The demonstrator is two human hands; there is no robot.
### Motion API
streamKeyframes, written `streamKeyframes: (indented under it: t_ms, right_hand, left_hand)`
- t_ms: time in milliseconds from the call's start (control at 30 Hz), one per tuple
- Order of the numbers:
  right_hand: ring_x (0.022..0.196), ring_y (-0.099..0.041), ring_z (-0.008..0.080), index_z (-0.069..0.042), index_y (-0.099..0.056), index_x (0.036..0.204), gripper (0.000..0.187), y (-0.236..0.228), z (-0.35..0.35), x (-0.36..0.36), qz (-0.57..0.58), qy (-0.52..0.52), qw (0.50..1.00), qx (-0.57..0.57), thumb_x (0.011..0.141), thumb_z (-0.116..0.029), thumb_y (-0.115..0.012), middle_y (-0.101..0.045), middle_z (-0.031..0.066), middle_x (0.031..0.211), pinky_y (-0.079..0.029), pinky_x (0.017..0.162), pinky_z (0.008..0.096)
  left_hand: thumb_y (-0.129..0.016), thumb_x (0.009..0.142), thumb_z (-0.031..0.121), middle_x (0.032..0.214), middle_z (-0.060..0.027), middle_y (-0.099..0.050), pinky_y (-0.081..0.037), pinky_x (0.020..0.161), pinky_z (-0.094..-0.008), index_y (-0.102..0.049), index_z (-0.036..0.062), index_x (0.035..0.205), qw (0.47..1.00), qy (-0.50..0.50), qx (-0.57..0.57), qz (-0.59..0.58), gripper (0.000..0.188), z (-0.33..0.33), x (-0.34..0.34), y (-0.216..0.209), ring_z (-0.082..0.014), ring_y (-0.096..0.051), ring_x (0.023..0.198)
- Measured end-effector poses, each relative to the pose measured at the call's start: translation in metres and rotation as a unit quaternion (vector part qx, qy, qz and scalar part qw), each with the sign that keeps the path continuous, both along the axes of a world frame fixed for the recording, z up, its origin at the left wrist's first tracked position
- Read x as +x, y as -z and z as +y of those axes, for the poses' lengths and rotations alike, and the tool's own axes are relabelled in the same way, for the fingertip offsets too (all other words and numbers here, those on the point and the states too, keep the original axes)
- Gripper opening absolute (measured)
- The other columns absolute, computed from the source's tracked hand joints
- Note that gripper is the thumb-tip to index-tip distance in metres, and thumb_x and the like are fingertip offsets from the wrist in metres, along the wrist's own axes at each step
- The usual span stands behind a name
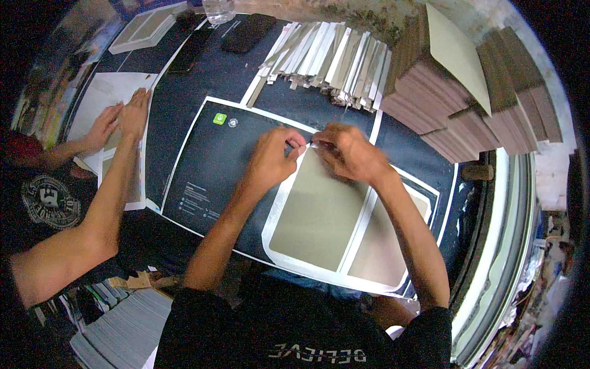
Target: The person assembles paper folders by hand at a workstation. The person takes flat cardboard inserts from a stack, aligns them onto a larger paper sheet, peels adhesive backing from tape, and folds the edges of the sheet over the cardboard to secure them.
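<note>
A paper cover sheet with a white margin (268,224) lies in front of me, with two grey-brown boards on it. The left board (316,212) shows most of its face; the right board (384,237) is partly behind my right forearm. My left hand (273,158) is at the far left corner of the left board, thumb and forefinger pinched on the white paper edge. Close beside it, my right hand (351,154) has its fingers bent together on the same edge. Its fingertips are slightly blurred, and the hands partly hide the corner.
Cut strips (329,58) lie in a heap at the back. Tall stacks of board (424,92) stand at the back right, beside a wooden block (477,171). A dark printed sheet (215,166) lies under my work. At left, a co-worker's hands (131,117) rest on a white-edged sheet.
</note>
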State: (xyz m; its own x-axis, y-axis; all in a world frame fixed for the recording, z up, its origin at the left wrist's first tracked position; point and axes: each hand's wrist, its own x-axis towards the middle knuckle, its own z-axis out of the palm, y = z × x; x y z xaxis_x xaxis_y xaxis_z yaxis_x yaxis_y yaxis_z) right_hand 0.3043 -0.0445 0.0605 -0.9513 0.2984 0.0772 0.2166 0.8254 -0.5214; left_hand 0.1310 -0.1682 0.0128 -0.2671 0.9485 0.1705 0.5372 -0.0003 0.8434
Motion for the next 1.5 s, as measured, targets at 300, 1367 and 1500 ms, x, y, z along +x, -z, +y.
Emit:
streamKeyframes:
  t_ms: [300,1367,1500]
  right_hand:
    - [0.097,-0.065,0.0351,0.001,-0.065,0.115,0.034,0.021,-0.023,0.008,0.006,0.011,0.988,0.151,0.083,-0.008,-0.069,-0.061,0.0175,0.104,-0.056,0.081,0.044]
    - [0.095,-0.066,0.0421,0.002,-0.065,0.117,0.03,0.005,-0.015,0.005,-0.019,0.016,0.999,0.044,0.088,-0.004,-0.062,-0.064,0.0228,0.106,-0.053,0.086,0.0483]
    - [0.095,-0.066,0.0417,0.002,-0.066,0.114,0.029,0.017,-0.014,0.001,-0.032,0.007,0.997,0.07,0.086,-0.004,-0.064,-0.064,0.0224,0.106,-0.054,0.086,0.0474]
  left_hand:
    - [-0.069,0.079,-0.002,0.088,-0.0174,-0.07,-0.054,0.077,-0.0414,-0.069,-0.0002,0.088,0.999,-0.028,0.005,0.031,0.009,0.002,0.006,0.002,-0.0327,-0.069,0.085]
    - [-0.071,0.081,-0.008,0.091,-0.0147,-0.072,-0.053,0.074,-0.0414,-0.043,0.0004,0.128,0.999,-0.006,0.003,-0.042,0.055,-0.001,0.011,-0.005,-0.0292,-0.07,0.082]
    - [-0.071,0.081,-0.008,0.091,-0.0147,-0.072,-0.053,0.074,-0.0409,-0.04,-0.0006,0.132,0.999,-0.024,0.004,-0.031,0.059,-0.003,0.011,-0.004,-0.028,-0.07,0.082]
